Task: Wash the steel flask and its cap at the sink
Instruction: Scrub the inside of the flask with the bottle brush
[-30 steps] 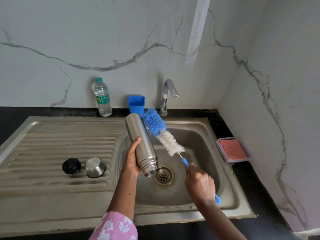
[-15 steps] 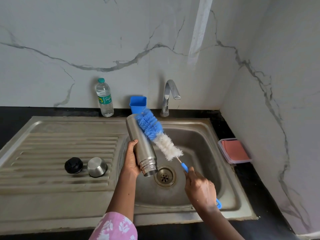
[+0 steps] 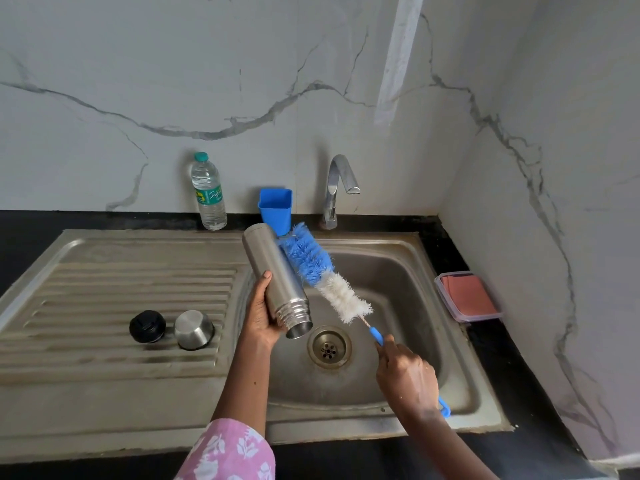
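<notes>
The wide stainless-steel sink w/ ribbed drainboard (image 3: 104,393) is filling most of the view, and no water is visibly running from the curved chrome tap (image 3: 337,188) at the back. The tall cylindrical steel flask (image 3: 273,275) is hanging over the basin, tilted, w/ its open threaded mouth pointing down toward the round drain (image 3: 329,347) and its base up toward the wall. The long bottle brush w/ blue-and-white bristles (image 3: 322,275) is lying along the flask's right side. Its blue bristles are touching or just beside the outer wall, i.e. outside, not in the mouth. The left hand (image 3: 261,317) is wrapping the flask's lower body just above the threads. The right hand (image 3: 407,375) is gripping the brush's blue handle, fingers curled round it. The dome-shaped steel cap (image 3: 193,329) and the round black stopper (image 3: 147,326) are sitting side by side on the drainboard, well apart from the flask, prob. not yet washed. Main risk: the flask is being held one-handed and low on a smooth wall, so a hard sideways brush stroke could be levering it out of the grip and dropping it into the basin, more so once wet or soapy. Also, jabbing the brush into the narrow mouth at an angle could be bending its thin stem. The two small pieces could be getting skipped.
</notes>
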